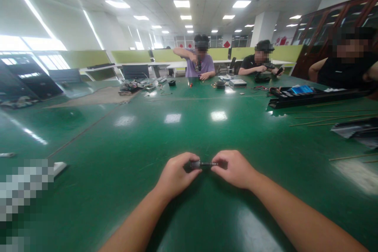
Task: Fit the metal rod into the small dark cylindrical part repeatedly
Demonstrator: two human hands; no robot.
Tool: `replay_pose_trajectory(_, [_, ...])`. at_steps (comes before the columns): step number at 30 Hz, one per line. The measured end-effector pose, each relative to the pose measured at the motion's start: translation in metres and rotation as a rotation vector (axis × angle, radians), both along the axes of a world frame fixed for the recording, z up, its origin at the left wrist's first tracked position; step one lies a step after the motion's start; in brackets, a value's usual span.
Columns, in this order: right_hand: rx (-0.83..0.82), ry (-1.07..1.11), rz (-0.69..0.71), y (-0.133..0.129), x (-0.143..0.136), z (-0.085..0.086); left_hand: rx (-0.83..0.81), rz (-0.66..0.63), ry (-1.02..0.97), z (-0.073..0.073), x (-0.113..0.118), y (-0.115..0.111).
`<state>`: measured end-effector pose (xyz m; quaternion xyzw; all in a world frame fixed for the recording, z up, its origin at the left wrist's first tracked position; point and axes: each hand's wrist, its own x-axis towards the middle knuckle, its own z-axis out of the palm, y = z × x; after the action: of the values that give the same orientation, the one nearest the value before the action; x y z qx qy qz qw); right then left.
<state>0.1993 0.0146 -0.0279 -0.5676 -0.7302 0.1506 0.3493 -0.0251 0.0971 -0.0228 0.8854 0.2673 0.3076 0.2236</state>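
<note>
Above the green tabletop (183,134), both hands hold a small tool-like piece (206,163) level between them. It has a thick greyish cylinder at the left and a thin dark shaft reaching right; its exact kind is too small to tell. My left hand (177,173) is closed, with thumb and fingers pinching the thick cylinder. At the other end, my right hand (233,168) pinches the tip of the shaft between thumb and fingertips. Part of each end is hidden by the fingers.
Across the table, three people sit working. A black tray (313,96) with a blue packet stands at the right, near thin rods (325,118). Electronic parts (130,87) lie at the far left, a silver box (238,83) at the back. A blurred pale object (26,189) is at left.
</note>
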Motion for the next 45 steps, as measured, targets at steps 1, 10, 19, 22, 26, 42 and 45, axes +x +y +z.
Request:
replay_pose_trajectory(1, [-0.001,-0.001,0.0,0.0,0.0,0.0001,0.004,0.001,0.001,-0.0001,-0.0002,0.0])
replay_pose_trajectory(10, [-0.001,0.0,-0.007,0.0014,0.0005,-0.0005,0.005,0.012,0.008,0.0012,-0.0005,0.0014])
replay_pose_trajectory(19, [0.004,-0.009,-0.016,0.0007,0.001,0.0001,0.015,0.024,0.013,0.0021,-0.0012,0.0017])
replay_pose_trajectory(22, [0.003,-0.009,-0.023,0.001,0.0009,0.0002,0.021,0.026,0.011,0.0035,-0.0013,0.0014])
replay_pose_trajectory(26, [0.003,-0.012,-0.025,0.0015,0.001,0.0002,0.036,0.028,0.018,0.0033,-0.0016,0.0021])
replay_pose_trajectory(42, [0.007,-0.012,-0.038,0.0021,0.0014,0.0007,0.042,0.043,0.014,0.0025,-0.0027,0.0034])
replay_pose_trajectory(45, [0.008,-0.009,-0.045,0.0019,0.0017,0.0013,0.044,0.038,0.012,0.0023,-0.0031,0.0038])
